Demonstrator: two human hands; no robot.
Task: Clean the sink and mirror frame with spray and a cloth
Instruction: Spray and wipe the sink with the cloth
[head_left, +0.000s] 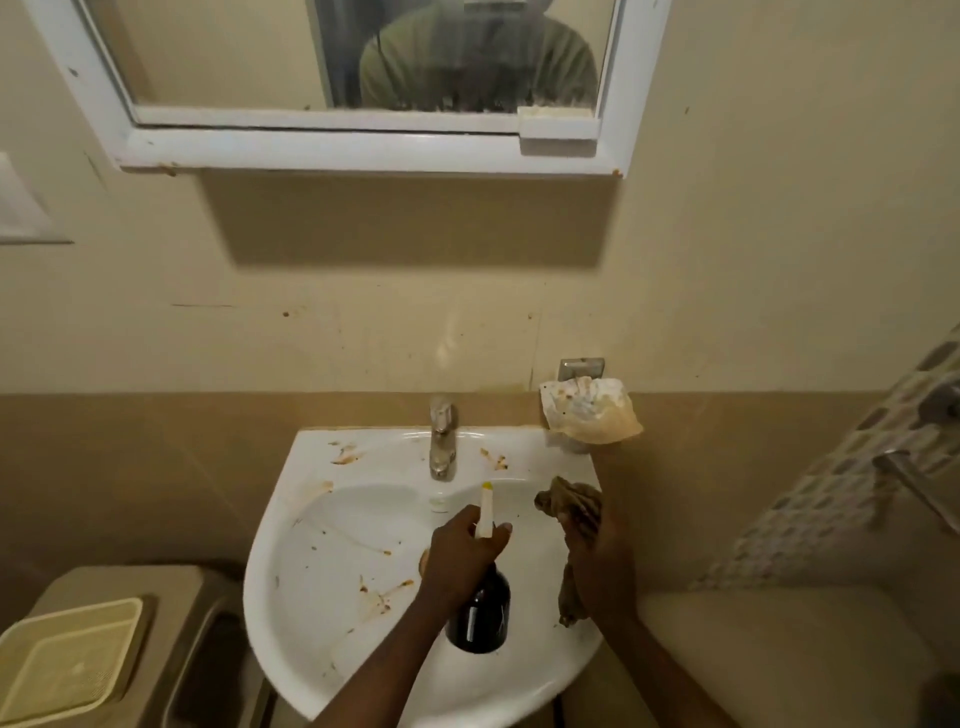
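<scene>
Just one spray bottle (478, 613), one cloth (574, 512).

white sink (311, 649) (wall-mounted), faucet (442, 441) on rim, brownish stains, perhaps sauce

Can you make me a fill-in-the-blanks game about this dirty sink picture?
1. The left hand holds a dark spray ____ over the sink.
2. The right hand holds a brown ____.
3. The metal ____ stands at the back of the sink, behind the spray nozzle.
4. The white frame on the wall above the sink goes round a ____.

Missing words: bottle, cloth, tap, mirror
</scene>
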